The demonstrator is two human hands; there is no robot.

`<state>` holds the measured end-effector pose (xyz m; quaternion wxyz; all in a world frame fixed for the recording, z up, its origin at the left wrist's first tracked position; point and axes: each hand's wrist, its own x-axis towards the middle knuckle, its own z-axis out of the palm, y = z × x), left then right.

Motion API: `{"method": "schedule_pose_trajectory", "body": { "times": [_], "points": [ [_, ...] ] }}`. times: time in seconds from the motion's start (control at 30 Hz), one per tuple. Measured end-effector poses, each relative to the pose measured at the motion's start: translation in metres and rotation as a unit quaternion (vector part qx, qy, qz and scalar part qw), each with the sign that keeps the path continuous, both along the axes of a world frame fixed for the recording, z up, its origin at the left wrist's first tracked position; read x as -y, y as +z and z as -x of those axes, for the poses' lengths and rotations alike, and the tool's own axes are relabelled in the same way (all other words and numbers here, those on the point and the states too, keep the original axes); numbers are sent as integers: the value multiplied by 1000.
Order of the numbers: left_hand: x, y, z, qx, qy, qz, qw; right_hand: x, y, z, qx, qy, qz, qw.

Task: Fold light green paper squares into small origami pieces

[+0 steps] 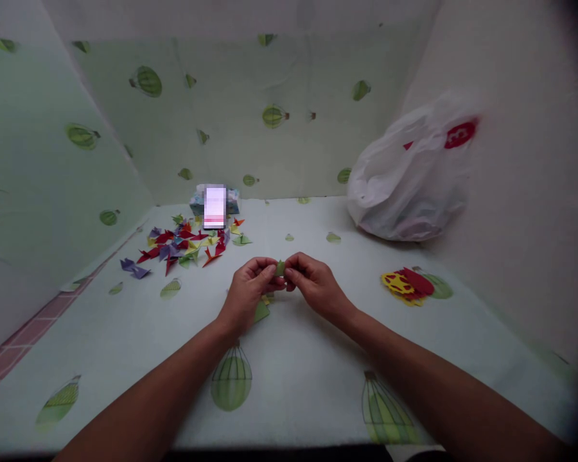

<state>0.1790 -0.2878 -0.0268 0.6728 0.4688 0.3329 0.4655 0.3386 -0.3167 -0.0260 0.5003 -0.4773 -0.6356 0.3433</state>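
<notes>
Over the middle of the table, my left hand point(250, 285) and my right hand point(314, 280) meet fingertip to fingertip. Both pinch a small piece of folded green paper point(280, 267), one hand at each side; its lower part is hidden by fingers. Beneath my left hand lies green square paper point(261, 312), partly covered by the hand, with a bit of yellow beside it. To the left is a spread pile of folded paper cranes point(173, 249) in red, purple, yellow, green and orange.
A lit phone point(214, 206) leans on a tissue box point(233, 201) behind the cranes. Red and yellow cut-out shapes point(408, 285) lie at the right. A full white plastic bag point(409, 183) stands at the back right. Walls enclose the table point(298, 398) at the back and sides.
</notes>
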Motion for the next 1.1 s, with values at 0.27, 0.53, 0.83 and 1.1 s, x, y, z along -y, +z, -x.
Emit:
{"method": "schedule_pose_trajectory", "body": {
  "times": [0.27, 0.53, 0.83, 1.1],
  "points": [
    [-1, -1, 0, 17, 9, 9, 1000, 0, 0, -1, 10, 12, 1, 1000],
    [-1, -1, 0, 24, -8, -3, 1000, -2, -1, -2, 0, 13, 5, 1000],
    [1, 0, 1, -27, -11, -73, 997, -1, 1, -1, -10, 6, 4, 1000],
    [-2, -5, 2, -65, 0, -113, 991, 1, 3, 0, -2, 10, 2, 1000]
  ]
}}
